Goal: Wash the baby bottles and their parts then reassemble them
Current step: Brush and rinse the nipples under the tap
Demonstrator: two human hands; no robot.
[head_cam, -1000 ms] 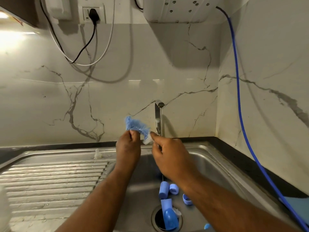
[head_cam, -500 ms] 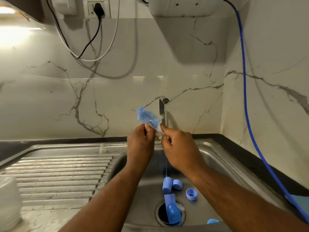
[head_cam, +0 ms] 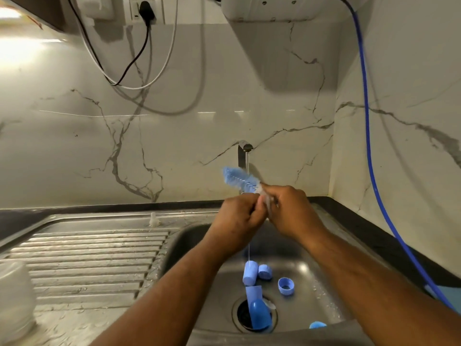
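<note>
Over the sink basin [head_cam: 324,278] my two hands meet under a thin stream from the tap [head_cam: 245,147]. My right hand [head_cam: 290,208] grips the handle of a blue bristle brush [head_cam: 238,179], whose head sticks out up and to the left. My left hand [head_cam: 237,218] pinches a small clear bottle part [head_cam: 267,204] against the brush base. Blue parts lie in the basin: a tube-shaped cap [head_cam: 250,273], a small cap [head_cam: 265,271], a screw ring [head_cam: 286,285] and a domed piece [head_cam: 259,314] over the drain.
A small clear teat [head_cam: 153,219] stands at the back of the ribbed drainboard [head_cam: 87,260]. A clear container [head_cam: 15,298] sits at the left edge. A blue hose [head_cam: 369,151] runs down the right wall, and cables hang from a socket [head_cam: 146,8].
Both hands have drifted to the right and closed together. The brush head now points further up beyond the right hand. The camera has tilted down a little.
</note>
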